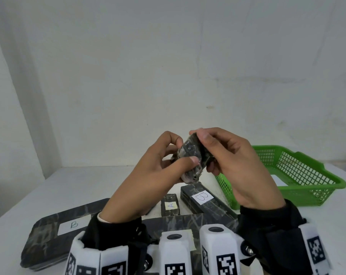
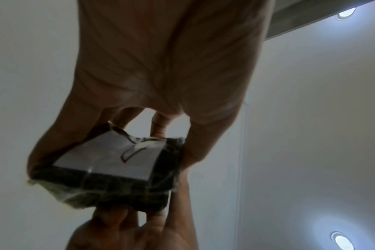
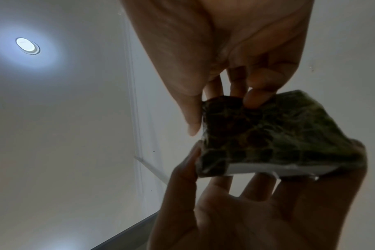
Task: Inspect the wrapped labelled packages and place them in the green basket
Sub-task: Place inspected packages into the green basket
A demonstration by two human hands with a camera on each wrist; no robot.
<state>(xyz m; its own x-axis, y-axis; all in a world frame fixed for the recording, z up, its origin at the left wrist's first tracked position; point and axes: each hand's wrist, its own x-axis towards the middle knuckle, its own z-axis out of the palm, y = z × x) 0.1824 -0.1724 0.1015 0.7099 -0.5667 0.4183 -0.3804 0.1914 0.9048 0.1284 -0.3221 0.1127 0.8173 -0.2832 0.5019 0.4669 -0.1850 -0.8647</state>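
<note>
Both my hands hold one small dark package (image 1: 190, 155) wrapped in clear film, raised above the table. My left hand (image 1: 185, 151) pinches it between thumb and curled fingers. From the other side my right hand (image 1: 205, 153) grips its top and lower edge. The left wrist view shows the package's white label (image 2: 109, 159) with a handwritten mark. Its dark marbled side (image 3: 278, 135) fills the right wrist view. The green basket (image 1: 311, 195) stands at the right on the table, just beyond my right hand.
On the white table (image 1: 84, 187) below my hands lie more dark packages: a flat one labelled B (image 1: 49, 235) at left, a small one labelled A (image 1: 170, 205), a long one labelled B (image 1: 206, 201). A larger one (image 1: 178, 221) lies near my wrists. A white wall stands behind.
</note>
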